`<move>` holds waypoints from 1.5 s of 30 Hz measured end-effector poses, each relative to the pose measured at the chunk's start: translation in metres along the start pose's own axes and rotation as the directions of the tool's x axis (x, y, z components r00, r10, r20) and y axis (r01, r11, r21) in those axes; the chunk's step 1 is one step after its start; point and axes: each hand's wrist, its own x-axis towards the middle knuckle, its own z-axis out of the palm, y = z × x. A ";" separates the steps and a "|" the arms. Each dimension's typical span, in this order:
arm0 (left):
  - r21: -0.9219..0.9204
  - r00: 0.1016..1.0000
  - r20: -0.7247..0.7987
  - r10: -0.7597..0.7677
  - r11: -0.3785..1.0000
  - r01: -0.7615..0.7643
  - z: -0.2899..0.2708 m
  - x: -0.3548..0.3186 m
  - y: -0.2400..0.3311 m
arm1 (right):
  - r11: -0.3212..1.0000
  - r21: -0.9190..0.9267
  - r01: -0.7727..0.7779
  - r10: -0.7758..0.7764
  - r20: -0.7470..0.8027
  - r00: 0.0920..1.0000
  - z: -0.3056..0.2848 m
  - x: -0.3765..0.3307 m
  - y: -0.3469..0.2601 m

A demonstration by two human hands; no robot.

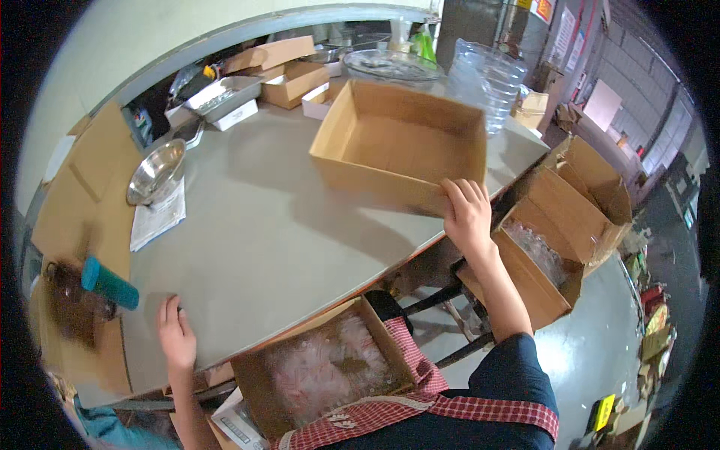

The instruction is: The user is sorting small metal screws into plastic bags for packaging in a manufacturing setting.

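My right hand grips the near right corner of a shallow open cardboard box, its fingers over the rim. The box is tilted and looks bare inside; a shadow lies on the grey table beside it. My left hand rests at the table's near left edge, fingers stretched out, with no held thing that I can make out. Between my arms, below the table edge, another cardboard box holds many small clear plastic pieces with reddish parts. A teal cylinder is beyond my left hand.
A steel bowl and papers lie at the left. Along the back are a metal tray, small cartons and a large clear plastic container. An open carton stands at the right. A blurred brown shape is far left.
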 end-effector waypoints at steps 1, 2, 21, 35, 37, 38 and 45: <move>0.000 1.000 -0.011 -0.016 1.000 0.016 0.001 -0.001 -0.001 | 1.000 -0.015 -0.009 0.009 -0.004 1.000 -0.003 0.006 0.002; -0.001 0.999 -0.023 -0.032 0.999 0.032 0.003 -0.002 -0.001 | 0.999 0.041 -0.035 0.035 0.000 0.999 -0.006 0.011 0.005; 0.196 0.998 0.039 -0.042 0.980 0.033 0.002 0.009 0.018 | 0.967 -0.101 -0.234 0.227 -0.071 0.971 0.088 0.250 0.282; -0.012 0.937 0.106 0.333 0.943 -0.333 0.049 0.142 0.093 | 0.939 0.230 -0.254 0.280 -0.087 0.956 0.089 0.201 0.208; -0.074 0.843 0.043 0.537 0.843 -0.533 0.078 0.205 0.179 | 0.953 0.231 -0.196 0.230 -0.131 0.964 0.076 0.177 0.215; -0.139 0.851 0.098 0.517 0.853 -0.502 0.086 0.230 0.228 | 0.946 0.249 -0.207 0.226 -0.053 0.973 0.069 0.167 0.213; 0.051 0.453 -0.280 0.847 0.484 -0.874 0.158 0.318 0.483 | 0.945 0.292 -0.148 0.102 0.169 0.980 0.009 0.139 0.193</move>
